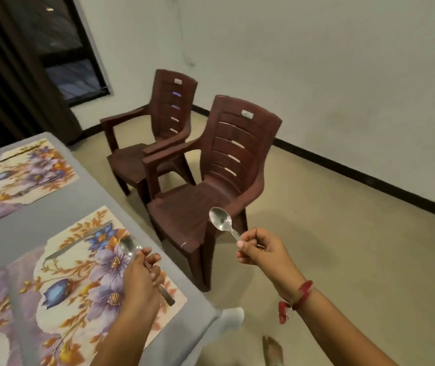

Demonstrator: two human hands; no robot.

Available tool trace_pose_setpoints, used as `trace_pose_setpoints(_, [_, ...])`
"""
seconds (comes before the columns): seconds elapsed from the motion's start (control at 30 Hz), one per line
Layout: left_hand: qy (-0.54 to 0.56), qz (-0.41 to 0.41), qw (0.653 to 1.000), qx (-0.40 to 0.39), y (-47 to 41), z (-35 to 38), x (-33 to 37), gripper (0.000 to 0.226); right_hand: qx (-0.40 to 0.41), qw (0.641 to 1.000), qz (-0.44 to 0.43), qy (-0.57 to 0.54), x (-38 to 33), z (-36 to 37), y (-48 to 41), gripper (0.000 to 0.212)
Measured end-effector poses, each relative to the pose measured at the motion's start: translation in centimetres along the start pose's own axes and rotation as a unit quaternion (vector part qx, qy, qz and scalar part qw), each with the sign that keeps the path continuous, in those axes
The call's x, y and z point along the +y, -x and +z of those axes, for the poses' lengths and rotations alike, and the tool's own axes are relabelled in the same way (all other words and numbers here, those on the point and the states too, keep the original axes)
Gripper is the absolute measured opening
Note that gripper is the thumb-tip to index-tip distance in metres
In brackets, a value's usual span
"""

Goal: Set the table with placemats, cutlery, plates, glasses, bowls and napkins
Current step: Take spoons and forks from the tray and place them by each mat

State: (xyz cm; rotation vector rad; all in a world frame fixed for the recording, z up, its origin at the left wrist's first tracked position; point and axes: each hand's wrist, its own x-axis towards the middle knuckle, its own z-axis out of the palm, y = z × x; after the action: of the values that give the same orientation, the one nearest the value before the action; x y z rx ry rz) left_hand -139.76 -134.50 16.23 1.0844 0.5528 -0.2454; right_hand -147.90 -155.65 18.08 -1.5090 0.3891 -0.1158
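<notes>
My left hand [142, 276] grips a steel spoon [130, 247] low over the right edge of the near floral placemat [60, 281]; the bowl points away and the handle end sticks out behind my fingers. A knife [79, 240] lies across that placemat's far end. My right hand [258, 250] pinches the handle of a second spoon [220, 220], held in the air off the table, in front of the near chair. A second floral placemat [30, 170] lies further back with a knife [18, 153] along its far edge.
The grey table [21, 225] fills the lower left, its edge running diagonally. Two brown plastic armchairs [211, 165] stand right beside it on the beige floor. A dark curtain and window are at the back left. More placemats peek in at the left edge.
</notes>
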Motion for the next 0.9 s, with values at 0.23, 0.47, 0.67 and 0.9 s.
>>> trace_pose_setpoints(0.23, [0.145, 0.068, 0.98, 0.118, -1.9, 4.9, 0.2, 0.039, -0.178, 0.982, 0.043, 0.042, -2.0, -3.2, -11.1, 0.005])
trace_pose_setpoints(0.47, [0.169, 0.141, 0.924, 0.313, -0.8, 3.5, -0.5, 0.021, -0.343, 0.932, 0.093, 0.066, -1.8, 1.7, -19.7, 0.007])
trace_pose_setpoints(0.67, [0.224, 0.163, 0.877, 0.393, -1.1, 0.4, -0.3, 0.021, -0.436, 0.888, 0.106, 0.097, -1.6, 9.4, -23.0, 0.009])
trace_pose_setpoints(0.9, [0.316, 0.182, 0.821, 0.439, -4.3, -0.7, 2.1, 0.018, -0.525, 0.835, 0.09, 0.14, -2.6, 17.6, -26.3, 0.004])
